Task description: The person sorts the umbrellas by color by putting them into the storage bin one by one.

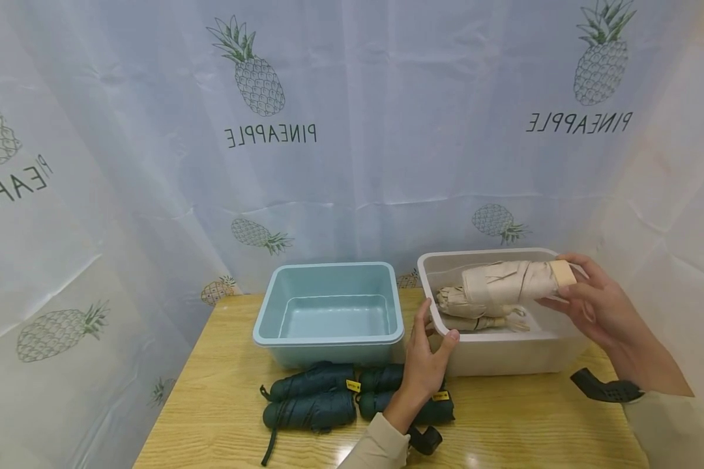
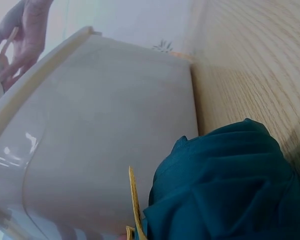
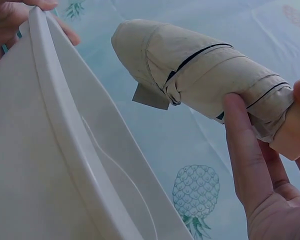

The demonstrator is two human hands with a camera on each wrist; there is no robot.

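Note:
My right hand (image 1: 592, 299) grips a folded beige umbrella (image 1: 507, 281) by its pale handle end, holding it over the white bin (image 1: 504, 355). In the right wrist view the umbrella (image 3: 190, 75) lies at a slant, a small tag hanging from it, with fingers along its underside. Below it, more beige umbrellas (image 1: 466, 322) lie at the left inside the bin. My left hand (image 1: 425, 361) holds the bin's near left corner, thumb on the rim and fingers along the side. Dark green folded umbrellas (image 1: 313, 410) lie on the table under and left of that hand.
A light blue bin (image 1: 328, 352) stands left of the white one, nothing inside it. Both are on a wooden table (image 1: 211, 391) against a pineapple-print curtain (image 1: 358, 163). Close to the left wrist camera, a green umbrella (image 2: 225, 185) lies beside the white bin's wall.

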